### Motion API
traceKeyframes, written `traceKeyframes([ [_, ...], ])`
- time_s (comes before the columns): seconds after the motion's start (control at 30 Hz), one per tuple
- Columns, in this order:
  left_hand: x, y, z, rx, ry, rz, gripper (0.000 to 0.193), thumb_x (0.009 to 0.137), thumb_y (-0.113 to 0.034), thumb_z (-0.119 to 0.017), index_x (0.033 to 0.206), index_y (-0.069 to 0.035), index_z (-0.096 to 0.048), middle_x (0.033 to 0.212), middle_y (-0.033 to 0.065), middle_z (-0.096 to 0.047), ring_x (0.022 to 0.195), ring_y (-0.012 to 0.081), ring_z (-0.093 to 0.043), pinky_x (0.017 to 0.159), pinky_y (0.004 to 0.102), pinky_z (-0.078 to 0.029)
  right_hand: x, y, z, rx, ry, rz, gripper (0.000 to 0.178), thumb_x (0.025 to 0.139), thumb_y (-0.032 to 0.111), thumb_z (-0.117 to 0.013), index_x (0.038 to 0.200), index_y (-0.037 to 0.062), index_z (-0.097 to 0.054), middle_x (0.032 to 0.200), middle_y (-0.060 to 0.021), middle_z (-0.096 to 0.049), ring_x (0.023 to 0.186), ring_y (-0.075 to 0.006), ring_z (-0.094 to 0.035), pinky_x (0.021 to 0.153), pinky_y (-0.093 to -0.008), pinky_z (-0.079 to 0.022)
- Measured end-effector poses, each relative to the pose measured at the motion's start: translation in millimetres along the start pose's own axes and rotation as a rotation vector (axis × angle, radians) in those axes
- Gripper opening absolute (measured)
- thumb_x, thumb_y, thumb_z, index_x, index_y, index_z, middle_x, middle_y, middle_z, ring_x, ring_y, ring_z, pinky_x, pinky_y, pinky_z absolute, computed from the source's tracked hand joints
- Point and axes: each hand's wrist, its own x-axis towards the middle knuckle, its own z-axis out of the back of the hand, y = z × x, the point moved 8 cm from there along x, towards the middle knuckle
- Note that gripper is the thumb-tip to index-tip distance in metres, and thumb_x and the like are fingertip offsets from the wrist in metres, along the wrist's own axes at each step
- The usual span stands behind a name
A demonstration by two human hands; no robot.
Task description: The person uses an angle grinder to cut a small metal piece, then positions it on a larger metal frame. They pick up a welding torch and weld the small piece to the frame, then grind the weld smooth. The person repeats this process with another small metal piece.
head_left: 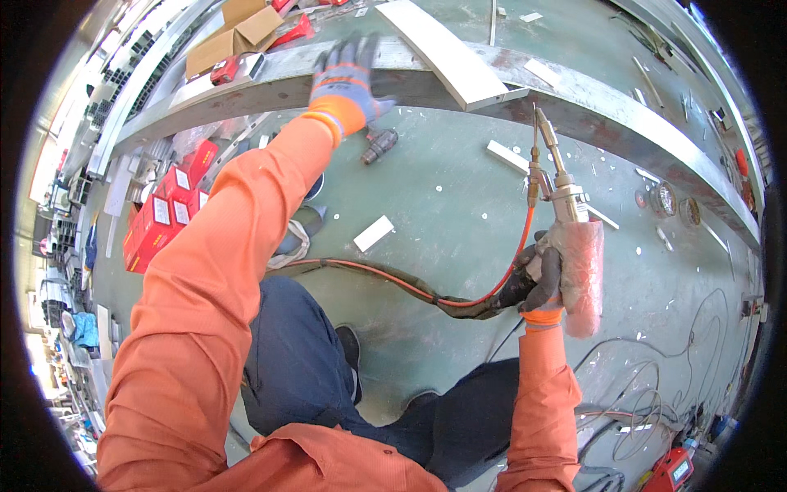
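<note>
My left hand [343, 82], in a grey and orange glove, reaches over the long metal beam [287, 74] with its fingers spread. It holds nothing; whether it touches the beam I cannot tell. A dark glove covers my right hand [543, 275], which is wrapped round a hose-fed gun-shaped tool [580, 271]. This tool has a cloudy, plastic-wrapped pinkish cylinder and a slim metal nozzle pointing away toward the beam. An orange hose [518, 246] runs down from its brass fitting into a dark sleeve. Across the beam, right of my left hand, lies a white flat bar [447, 57].
Red boxes [168, 205] are stacked at the left, below an opened cardboard box [234, 37]. A drill [379, 146] and a white offcut [375, 234] lie on the green floor. Loose cables [656, 402] coil at the lower right near a red machine [672, 471].
</note>
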Motion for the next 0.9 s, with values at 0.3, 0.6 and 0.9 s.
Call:
traceKeyframes([
  [0.3,41,-48,-28,-0.104,-0.133,-0.268,0.101,0.077,-0.023,-0.089,0.165,-0.039,-0.04,0.176,0.0022,-0.034,0.16,0.0361,-0.035,0.129,0.0499,-0.037,4,-15,-16,-0.193,-0.036,-0.01,0.053,0.097,0.043,-0.068,0.126,-0.0003,-0.058,0.089,-0.0108,-0.066,0.077,-0.0219,-0.064,0.069,-0.035,-0.054],
  [0.6,51,-48,-33,-0.113,-0.147,-0.259,0.1,0.079,-0.032,-0.089,0.165,-0.045,-0.039,0.174,0.0039,-0.037,0.158,0.0354,-0.039,0.127,0.0511,-0.04,22,-4,-28,-0.249,0.003,-0.022,0.055,0.097,0.046,-0.065,0.126,0.0003,-0.058,0.084,-0.0114,-0.068,0.074,-0.0207,-0.064,0.067,-0.0331,-0.052],
  [0.9,42,-58,-22,-0.101,-0.081,-0.276,0.107,0.074,-0.045,-0.089,0.166,-0.025,-0.039,0.171,0.0143,-0.041,0.155,0.0428,-0.04,0.127,0.052,-0.038,24,-2,-36,-0.222,0.043,-0.049,0.057,0.095,0.047,-0.067,0.127,0.0003,-0.058,0.087,-0.0111,-0.069,0.076,-0.0205,-0.064,0.069,-0.0333,-0.053],
])
